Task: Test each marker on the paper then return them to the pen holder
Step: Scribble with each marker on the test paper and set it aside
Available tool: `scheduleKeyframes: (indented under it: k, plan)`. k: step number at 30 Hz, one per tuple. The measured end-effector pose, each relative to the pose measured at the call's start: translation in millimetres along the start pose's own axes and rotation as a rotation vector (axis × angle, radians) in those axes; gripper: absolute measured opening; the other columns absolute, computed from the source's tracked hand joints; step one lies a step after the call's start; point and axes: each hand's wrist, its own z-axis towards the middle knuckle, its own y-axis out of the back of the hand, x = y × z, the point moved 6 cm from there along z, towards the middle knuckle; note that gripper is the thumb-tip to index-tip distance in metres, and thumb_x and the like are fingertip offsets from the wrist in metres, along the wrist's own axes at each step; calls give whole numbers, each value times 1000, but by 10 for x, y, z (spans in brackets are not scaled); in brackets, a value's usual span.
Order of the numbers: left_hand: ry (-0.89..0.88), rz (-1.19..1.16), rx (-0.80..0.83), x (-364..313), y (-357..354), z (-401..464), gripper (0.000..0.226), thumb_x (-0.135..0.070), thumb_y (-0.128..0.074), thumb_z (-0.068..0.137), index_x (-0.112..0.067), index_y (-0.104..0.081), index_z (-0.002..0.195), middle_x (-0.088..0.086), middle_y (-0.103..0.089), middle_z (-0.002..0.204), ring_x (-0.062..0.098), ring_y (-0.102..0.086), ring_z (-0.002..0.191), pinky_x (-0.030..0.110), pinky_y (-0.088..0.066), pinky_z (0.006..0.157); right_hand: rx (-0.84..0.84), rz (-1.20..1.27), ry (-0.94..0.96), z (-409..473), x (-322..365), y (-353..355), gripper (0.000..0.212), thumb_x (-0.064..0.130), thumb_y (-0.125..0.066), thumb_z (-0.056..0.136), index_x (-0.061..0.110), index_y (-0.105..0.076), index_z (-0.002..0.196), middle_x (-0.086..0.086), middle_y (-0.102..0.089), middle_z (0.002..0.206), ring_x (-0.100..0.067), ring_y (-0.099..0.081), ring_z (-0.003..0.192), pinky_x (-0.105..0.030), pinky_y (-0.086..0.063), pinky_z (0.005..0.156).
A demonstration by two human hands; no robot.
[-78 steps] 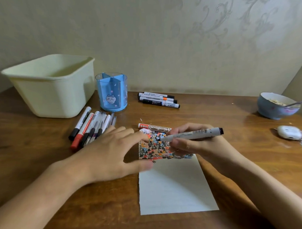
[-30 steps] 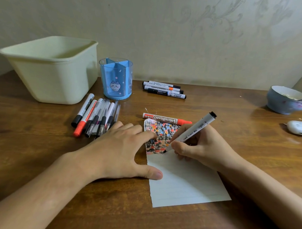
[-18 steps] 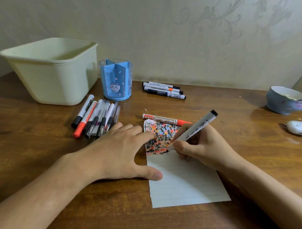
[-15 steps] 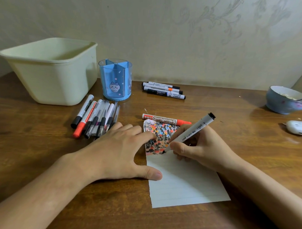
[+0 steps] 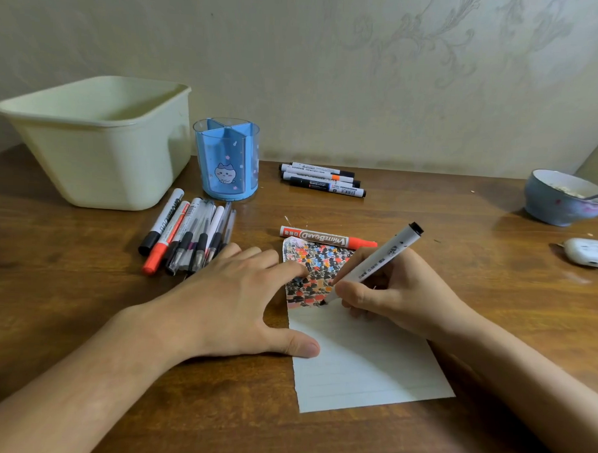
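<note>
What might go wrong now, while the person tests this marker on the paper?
The marker in the right hand writes at the lower edge of the inked patch, so that hand may smear fresh ink. The left hand pins only the left edge of the paper; its right side could shift. The orange marker at the top edge may roll if bumped.

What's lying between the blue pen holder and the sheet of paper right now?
In the head view, one red whiteboard marker lies crosswise at the paper's far edge; between it and the pen holder is bare wooden table.

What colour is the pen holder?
The pen holder is light blue with a small cartoon cat, seen in the head view.
</note>
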Motion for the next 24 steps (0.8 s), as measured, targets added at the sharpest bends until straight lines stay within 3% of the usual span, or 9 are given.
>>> scheduleKeyframes:
  k: [7,24]
  plan:
    - [-3,-4,-3,-1,0,-2,103,-96,-36,62,-45,-18,149,-22,-37,118,1,-27,106,24,-20,94,0,16,-10,6,6,4,8,15,-75,87,11,-68,88,-5,-72,74,-20,-72,64,-26,-57,57]
    - [-16,-12,-42,7,6,16,104,-98,-35,62,-44,-18,149,-23,-34,115,2,-29,109,26,-24,102,-9,4,-23,0,25,4,10,17,-75,87,11,-67,89,-3,-72,74,-18,-72,65,-24,-57,57]
